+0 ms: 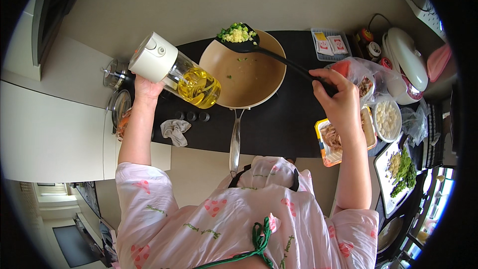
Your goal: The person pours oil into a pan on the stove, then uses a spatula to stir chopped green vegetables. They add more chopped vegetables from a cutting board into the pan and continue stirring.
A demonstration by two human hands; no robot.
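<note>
My left hand grips a clear oil bottle by its white top. The bottle leans with its base toward the pan, and yellow oil lies in its lower part. In my right hand is the handle of a black spatula, held above the pan. Chopped scallion and minced garlic rest on the spatula's head at the pan's far rim. Below is a beige-lined frying pan with a metal handle pointing toward me. A few green and pale bits lie on the pan's floor.
A crumpled cloth and three dark knobs are left of the pan handle. To the right are a tray of shredded food, a bowl of pale pieces, a cutting board with chopped greens, and a basket of packets.
</note>
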